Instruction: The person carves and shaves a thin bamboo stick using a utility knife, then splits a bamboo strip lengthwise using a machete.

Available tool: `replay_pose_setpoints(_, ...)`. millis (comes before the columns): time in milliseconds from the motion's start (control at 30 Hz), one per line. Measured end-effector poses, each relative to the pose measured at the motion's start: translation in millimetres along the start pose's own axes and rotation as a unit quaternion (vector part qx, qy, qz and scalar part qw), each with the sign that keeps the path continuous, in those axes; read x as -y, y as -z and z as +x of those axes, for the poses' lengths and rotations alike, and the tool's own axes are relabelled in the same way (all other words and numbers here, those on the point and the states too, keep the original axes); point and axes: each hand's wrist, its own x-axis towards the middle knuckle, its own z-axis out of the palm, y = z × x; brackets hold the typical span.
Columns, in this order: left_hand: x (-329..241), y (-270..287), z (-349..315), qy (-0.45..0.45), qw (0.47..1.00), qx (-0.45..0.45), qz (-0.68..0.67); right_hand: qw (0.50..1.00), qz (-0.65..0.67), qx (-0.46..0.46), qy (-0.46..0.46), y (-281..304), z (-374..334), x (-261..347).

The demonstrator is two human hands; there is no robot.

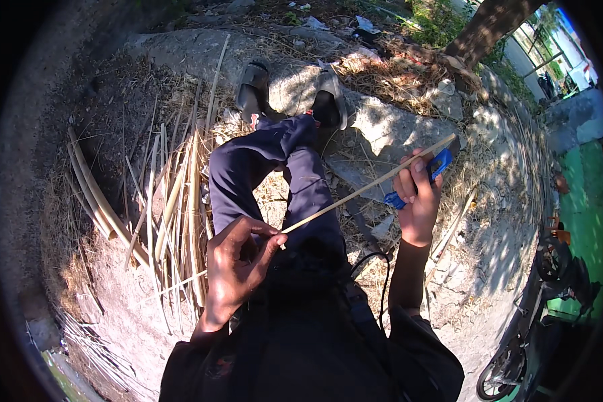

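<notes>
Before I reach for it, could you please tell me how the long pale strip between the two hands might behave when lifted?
The strip is probably light, being so slender. It looks fairly stiff, running almost straight between the left hand and the right hand. Pushed sideways, it might bend, given its thinness.
</notes>
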Motion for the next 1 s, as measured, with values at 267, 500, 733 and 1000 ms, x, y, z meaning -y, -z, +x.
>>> replay_pose_setpoints(267, -8, 0, -1, 0.044, 0.999, -0.009, -0.02, 1.0, 0.008, 0.01, -0.005, 3, 0, 1)
replay_pose_setpoints(500, -6, 5, -3, 0.054, 0.998, 0.025, -0.007, 0.999, 0.037, 0.016, -0.012, 4, 2, -2)
replay_pose_setpoints(733, -7, 8, -1, 0.053, 0.997, 0.057, 0.002, 0.999, 0.026, 0.027, 0.013, 3, 2, -4)
replay_pose_setpoints(1000, -11, 3, 13, -0.027, 0.994, 0.103, 0.001, 1.0, 0.006, -0.025, 0.011, -13, -3, 1)
